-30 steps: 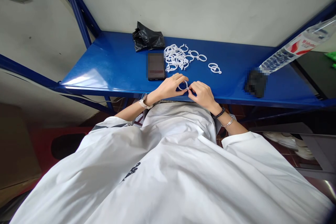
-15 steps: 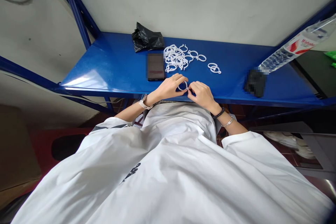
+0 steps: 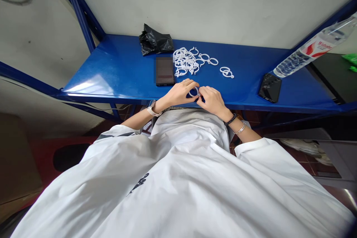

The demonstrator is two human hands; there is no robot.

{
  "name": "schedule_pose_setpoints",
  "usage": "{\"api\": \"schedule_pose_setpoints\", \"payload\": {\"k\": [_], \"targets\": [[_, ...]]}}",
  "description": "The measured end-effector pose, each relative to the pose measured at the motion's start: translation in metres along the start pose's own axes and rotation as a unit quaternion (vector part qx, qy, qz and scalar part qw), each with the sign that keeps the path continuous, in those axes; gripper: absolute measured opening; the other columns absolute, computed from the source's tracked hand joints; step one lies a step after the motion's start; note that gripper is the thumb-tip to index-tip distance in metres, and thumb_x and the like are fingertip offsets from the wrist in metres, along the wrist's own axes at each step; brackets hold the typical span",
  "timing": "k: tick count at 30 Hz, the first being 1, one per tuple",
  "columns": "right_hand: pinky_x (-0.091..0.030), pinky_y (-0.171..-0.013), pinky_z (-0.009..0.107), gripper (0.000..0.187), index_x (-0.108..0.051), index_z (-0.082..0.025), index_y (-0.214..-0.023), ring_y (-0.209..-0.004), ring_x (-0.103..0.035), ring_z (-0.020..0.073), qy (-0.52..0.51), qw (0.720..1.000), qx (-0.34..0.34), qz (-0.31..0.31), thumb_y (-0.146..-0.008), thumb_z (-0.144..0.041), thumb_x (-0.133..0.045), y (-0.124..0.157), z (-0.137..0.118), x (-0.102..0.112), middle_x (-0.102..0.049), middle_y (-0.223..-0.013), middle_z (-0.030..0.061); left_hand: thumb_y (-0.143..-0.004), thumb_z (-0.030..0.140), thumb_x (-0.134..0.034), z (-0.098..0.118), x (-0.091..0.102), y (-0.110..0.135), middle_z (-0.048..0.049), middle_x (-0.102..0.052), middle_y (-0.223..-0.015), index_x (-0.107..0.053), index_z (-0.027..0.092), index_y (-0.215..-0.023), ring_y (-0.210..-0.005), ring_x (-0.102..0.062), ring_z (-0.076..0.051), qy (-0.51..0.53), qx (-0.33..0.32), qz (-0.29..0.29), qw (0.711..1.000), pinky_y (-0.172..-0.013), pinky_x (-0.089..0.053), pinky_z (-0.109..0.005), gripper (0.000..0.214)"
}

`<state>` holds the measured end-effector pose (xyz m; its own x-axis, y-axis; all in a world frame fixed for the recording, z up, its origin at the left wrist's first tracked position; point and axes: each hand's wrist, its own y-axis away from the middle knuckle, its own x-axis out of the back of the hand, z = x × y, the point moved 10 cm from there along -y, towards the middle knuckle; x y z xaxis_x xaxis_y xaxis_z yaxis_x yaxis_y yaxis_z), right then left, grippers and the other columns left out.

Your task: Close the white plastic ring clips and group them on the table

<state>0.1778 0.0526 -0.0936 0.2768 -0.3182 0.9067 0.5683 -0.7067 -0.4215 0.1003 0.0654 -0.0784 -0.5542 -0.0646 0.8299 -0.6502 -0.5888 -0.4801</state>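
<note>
Near the front edge of the blue table [image 3: 125, 70], both hands are closed on one white plastic ring [image 3: 190, 93], which looks like a curtain ring. My left hand [image 3: 182, 92] grips the ring's left side between thumb and fingers. At its lower right, where a small joint or eyelet seems to be, my right hand [image 3: 212, 99] pinches it; the fingertips partly hide that spot. Beyond the hands lies a pile of similar white rings [image 3: 185, 60]. Two overlapping rings [image 3: 226, 72] rest apart, to the right of the pile.
A dark phone [image 3: 165, 71] lies left of the pile, with a crumpled black plastic bag [image 3: 156, 41] behind it. On the right are another black phone [image 3: 270, 87] and a clear water bottle [image 3: 312, 50]. A wall stands behind the table.
My right hand has shifted very slightly left against the ring. Both hands keep their hold, and the things on the table stay put.
</note>
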Motion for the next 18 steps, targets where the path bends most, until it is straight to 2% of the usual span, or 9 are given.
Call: {"api": "schedule_pose_setpoints", "payload": {"k": [7,18], "targets": [[-0.035,-0.068,0.034,0.017,-0.06,-0.017,-0.095,-0.078,-0.053,0.025,0.0,1.0,0.0,-0.003,-0.084,-0.014,-0.048,0.0003,-0.0011,-0.0008,-0.065,-0.083,0.0088,-0.093,0.036,-0.059,0.0009,-0.0006,0.0004,-0.0111,-0.067,-0.1,-0.059,0.014,-0.114,-0.096,-0.064,-0.023,-0.011,-0.003,0.0,1.0,-0.072,-0.051,-0.03,0.03],[-0.037,-0.068,0.034,0.006,-0.052,-0.021,-0.081,-0.073,-0.052,0.0229,-0.03,0.999,-0.024,0.024,-0.084,-0.017,-0.049,0.0035,0.0064,0.0042,-0.061,-0.076,0.0058,-0.092,0.037,-0.06,-0.001,0.0024,-0.0003,-0.0105,-0.068,-0.103,-0.059,0.016,-0.113,-0.097,-0.063,-0.023,-0.01,0.021,0.004,1.0,-0.075,-0.051,-0.031,0.03]]}}
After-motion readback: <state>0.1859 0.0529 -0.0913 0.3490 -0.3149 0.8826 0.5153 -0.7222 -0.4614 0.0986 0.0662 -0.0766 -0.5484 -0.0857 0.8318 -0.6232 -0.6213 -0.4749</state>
